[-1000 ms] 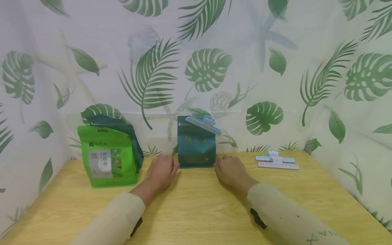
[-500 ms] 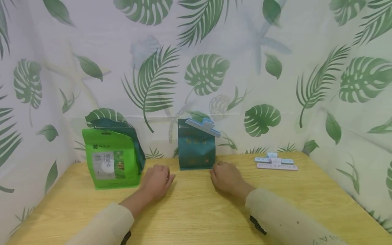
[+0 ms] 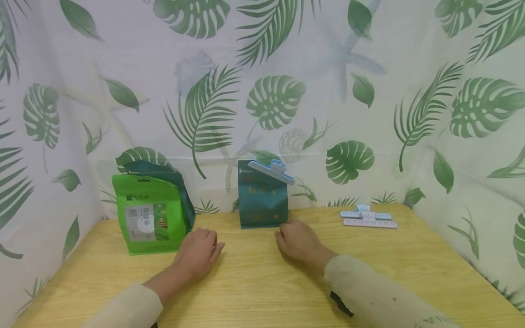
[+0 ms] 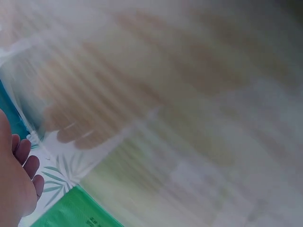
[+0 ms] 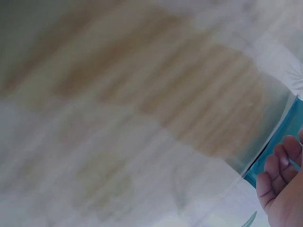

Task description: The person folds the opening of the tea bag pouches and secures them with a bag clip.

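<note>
A teal tea pouch (image 3: pixel 263 205) stands upright at the back of the table, with a blue bag clip (image 3: pixel 271 171) slanting across its top right corner. My right hand (image 3: pixel 300 241) rests on the table, knuckles right by the pouch's lower right corner, fingers loosely curled and holding nothing. Further left, my left hand (image 3: pixel 198 255) lies on the wood with loosely bent fingers, overlapping the lower right corner of a bright green tea pouch (image 3: pixel 149 216). In the left wrist view, that green pouch (image 4: pixel 75 210) shows below the left fingers (image 4: pixel 32 165). The right wrist view has the teal pouch (image 5: pixel 279 142) beside the right fingers (image 5: pixel 272 170).
Behind the bright green pouch stands a second teal pouch (image 3: pixel 186 196), mostly hidden. Two more clips, one blue (image 3: pixel 383 216) and one pale pink (image 3: pixel 370 223), lie on the wooden table (image 3: pixel 246 291) at the right. A leaf-patterned cloth (image 3: pixel 287 54) hangs around the back and sides.
My left hand has drawn away from the middle teal pouch, leftward and nearer to me. The right hand has shifted slightly left and back. The pouches and clips stay in place.
</note>
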Available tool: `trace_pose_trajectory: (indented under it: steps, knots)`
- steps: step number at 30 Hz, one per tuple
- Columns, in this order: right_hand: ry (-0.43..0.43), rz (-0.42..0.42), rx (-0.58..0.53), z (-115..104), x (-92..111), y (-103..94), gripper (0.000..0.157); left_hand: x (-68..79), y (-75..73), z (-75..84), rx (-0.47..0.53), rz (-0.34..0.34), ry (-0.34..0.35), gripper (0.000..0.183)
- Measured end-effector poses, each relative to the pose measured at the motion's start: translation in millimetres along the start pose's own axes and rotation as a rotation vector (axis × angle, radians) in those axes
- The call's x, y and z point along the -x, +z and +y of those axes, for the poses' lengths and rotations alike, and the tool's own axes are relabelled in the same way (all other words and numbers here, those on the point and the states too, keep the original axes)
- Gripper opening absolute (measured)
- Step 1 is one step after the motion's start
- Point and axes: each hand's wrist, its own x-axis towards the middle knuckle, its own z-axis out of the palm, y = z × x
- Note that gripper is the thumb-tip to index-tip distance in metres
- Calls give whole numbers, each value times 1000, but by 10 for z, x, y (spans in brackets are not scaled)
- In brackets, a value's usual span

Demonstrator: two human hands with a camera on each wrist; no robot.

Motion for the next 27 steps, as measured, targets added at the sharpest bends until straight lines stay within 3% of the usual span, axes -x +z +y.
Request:
trace_pose_trajectory:
  steps: [8,19,27]
  knots:
    - [-73,49,2,-89,-22,20,37,102,-25,-81,-34,-2,-1,25]
    - [-120,26,47,-210,-80,54,38,214,-104,-169,-21,5,-14,22]
    - [-104,-4,29,-338,-144,58,34,299,-148,-281,-33,0,-22,21]
